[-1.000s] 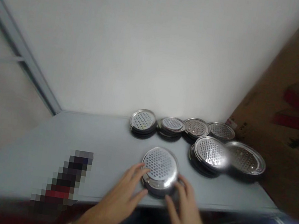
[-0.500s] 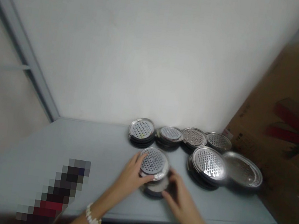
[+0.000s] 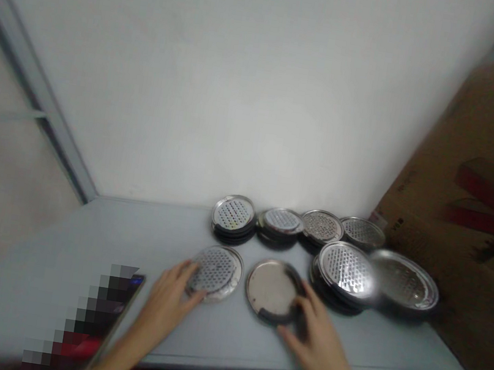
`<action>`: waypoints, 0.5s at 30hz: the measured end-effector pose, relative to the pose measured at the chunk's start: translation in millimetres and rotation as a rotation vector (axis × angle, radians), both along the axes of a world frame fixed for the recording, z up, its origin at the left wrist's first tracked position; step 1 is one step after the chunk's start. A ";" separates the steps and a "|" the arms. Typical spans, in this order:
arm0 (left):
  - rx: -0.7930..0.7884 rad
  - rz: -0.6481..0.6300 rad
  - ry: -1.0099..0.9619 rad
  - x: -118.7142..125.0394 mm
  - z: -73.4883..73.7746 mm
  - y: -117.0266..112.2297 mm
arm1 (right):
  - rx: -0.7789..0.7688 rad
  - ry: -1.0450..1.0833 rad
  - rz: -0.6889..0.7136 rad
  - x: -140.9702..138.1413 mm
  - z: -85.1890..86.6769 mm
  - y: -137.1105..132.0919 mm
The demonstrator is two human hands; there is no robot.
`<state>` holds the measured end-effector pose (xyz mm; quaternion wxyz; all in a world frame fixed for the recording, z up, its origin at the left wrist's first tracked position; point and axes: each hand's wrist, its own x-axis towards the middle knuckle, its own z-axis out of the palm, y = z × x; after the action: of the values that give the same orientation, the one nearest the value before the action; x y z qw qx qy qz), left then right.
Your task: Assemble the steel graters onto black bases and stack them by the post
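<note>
While left hand (image 3: 166, 306) covers edge of perforated steel disc (image 3: 215, 273), pixelated object (image 3: 91, 310) unreadable.

The left hand (image 3: 167, 303) rests on a perforated steel disc (image 3: 214, 273) lying flat on the grey bench (image 3: 59, 231), and the right hand (image 3: 321, 338) touches the dark rim of a plain round steel dish (image 3: 272, 290) just beside it. Stacks of perforated discs (image 3: 278, 227) line the back edge (the rightmost disc sits tilted) near a cardboard box (image 3: 474, 182); a pixelated object (image 3: 102, 312) lies near the front edge.
</note>
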<state>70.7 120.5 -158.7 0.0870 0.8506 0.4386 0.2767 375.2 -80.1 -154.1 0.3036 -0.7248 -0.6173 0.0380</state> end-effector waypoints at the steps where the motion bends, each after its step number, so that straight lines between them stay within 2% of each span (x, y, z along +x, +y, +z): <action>1: 0.011 0.013 0.021 -7.4 -1.1 -1.2 | 0.017 -0.004 -0.025 2.1 -3.2 1.0; 6: 0.032 -0.025 0.095 -27.6 4.5 -3.1 | 0.163 -0.101 -0.090 -0.3 -17.5 19.2; 10: -0.019 -0.124 0.121 -22.1 21.6 2.7 | 0.249 -0.211 -0.089 -18.1 -24.0 34.4; 15: -0.139 -0.271 0.143 -9.0 38.7 8.1 | 0.270 -0.199 -0.001 -30.8 -28.6 33.5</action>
<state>61.7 128.6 -120.0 0.1505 0.9113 0.3432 0.1703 344.3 -46.6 -182.7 0.3355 -0.6779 -0.6435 -0.1175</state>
